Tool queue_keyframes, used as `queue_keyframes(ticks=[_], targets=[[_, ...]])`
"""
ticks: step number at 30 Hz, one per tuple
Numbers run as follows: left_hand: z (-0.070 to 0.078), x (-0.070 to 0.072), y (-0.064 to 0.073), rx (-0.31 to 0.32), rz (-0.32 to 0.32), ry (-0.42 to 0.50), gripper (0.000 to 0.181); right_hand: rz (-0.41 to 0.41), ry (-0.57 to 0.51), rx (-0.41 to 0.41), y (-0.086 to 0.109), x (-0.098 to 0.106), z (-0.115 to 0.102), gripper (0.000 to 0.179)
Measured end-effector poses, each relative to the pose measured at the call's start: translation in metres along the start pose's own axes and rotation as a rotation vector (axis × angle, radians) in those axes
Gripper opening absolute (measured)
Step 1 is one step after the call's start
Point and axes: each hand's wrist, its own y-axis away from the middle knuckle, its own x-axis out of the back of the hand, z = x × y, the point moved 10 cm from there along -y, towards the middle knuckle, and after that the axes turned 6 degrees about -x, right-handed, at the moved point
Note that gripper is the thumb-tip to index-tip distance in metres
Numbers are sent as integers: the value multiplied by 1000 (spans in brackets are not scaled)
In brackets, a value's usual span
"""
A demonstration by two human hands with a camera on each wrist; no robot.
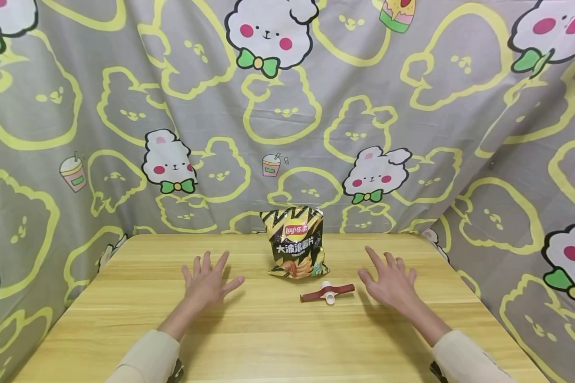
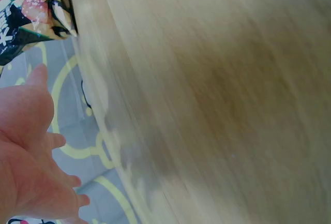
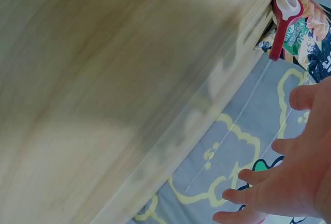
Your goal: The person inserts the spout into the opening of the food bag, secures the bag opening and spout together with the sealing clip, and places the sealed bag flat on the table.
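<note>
A black and yellow bag of chips (image 1: 294, 244) stands upright toward the back of the table. In front of it lies a dark red bag clip with a white round spout (image 1: 329, 293). My left hand (image 1: 206, 282), fingers spread, hovers over the table to the left of the bag and holds nothing. On the other side my right hand (image 1: 390, 279) is likewise spread and without anything in it, nearest to the clip's right end. The left wrist view catches the lower part of the chip bag (image 2: 39, 14); in the right wrist view the clip (image 3: 284, 19) overlaps the bag.
The wooden table (image 1: 268, 340) carries the bag and the clip. Grey curtains (image 1: 287, 122) with cartoon bears and yellow outlines hang behind it and along both sides.
</note>
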Motion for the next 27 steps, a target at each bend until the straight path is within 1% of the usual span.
queue_keyframes(ticks=[4, 9, 15, 20, 23, 27], targets=[[5, -1, -3, -11, -1, 5, 91, 59, -7, 29, -1, 5, -8, 66], [15, -3, -6, -30, -18, 3, 90, 78, -15, 49, -1, 6, -19, 64], [33, -3, -7, -66, -15, 20, 86, 57, -91, 101, -1, 2, -37, 60], [50, -7, -7, -98, -28, 45, 84, 36, -141, 144, 0, -1, -49, 57], [60, -10, -7, -118, -36, 85, 82, 16, -176, 146, -1, -3, -53, 55], [73, -10, -7, -161, -25, 142, 79, -27, -212, 126, -2, -6, -56, 53]])
